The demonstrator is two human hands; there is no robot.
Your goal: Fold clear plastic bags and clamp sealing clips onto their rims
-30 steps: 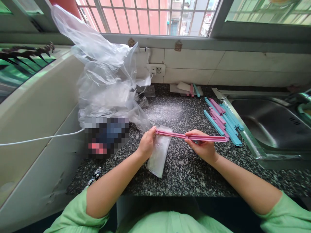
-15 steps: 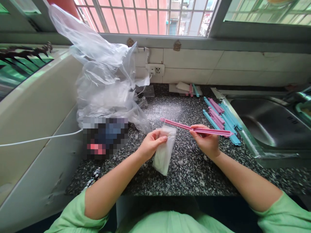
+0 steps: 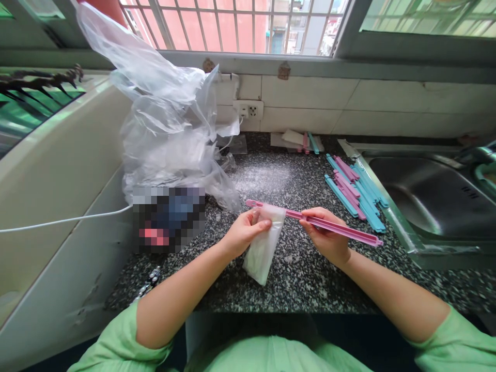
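The pink clip (image 3: 344,231) is above the speckled counter (image 3: 302,279), in front of the person, with its long axis running left to right on a slant. Its left end points away from the person and a little leftward; its right end slopes toward the person and points at the near side of the sink (image 3: 430,191). A slight bend shows where the right hand (image 3: 329,240) grips it, close to the middle, pinched between thumb and fingers.

The clip's left part passes behind the top edge of the small clear bag (image 3: 260,256); whether the bag sits in the clip's groove cannot be told. The bag hangs from that edge toward the person, its long axis leaning slightly left at the bottom. The left hand (image 3: 243,233) pinches the bag near its top with the thumb in front, just beside the clip's left end.

Right of the hands, pink and blue clips (image 3: 358,199) lie in a loose pile beside the sink. Behind, against the tiled wall (image 3: 302,119), is a flat packet (image 3: 292,137) with a few more clips. On the left stands a large crumpled clear bag (image 3: 170,129), with a pixelated dark object (image 3: 170,217) near its base and a white cable (image 3: 65,223) running left. A socket (image 3: 250,110) is on the wall beneath the barred window (image 3: 232,26).
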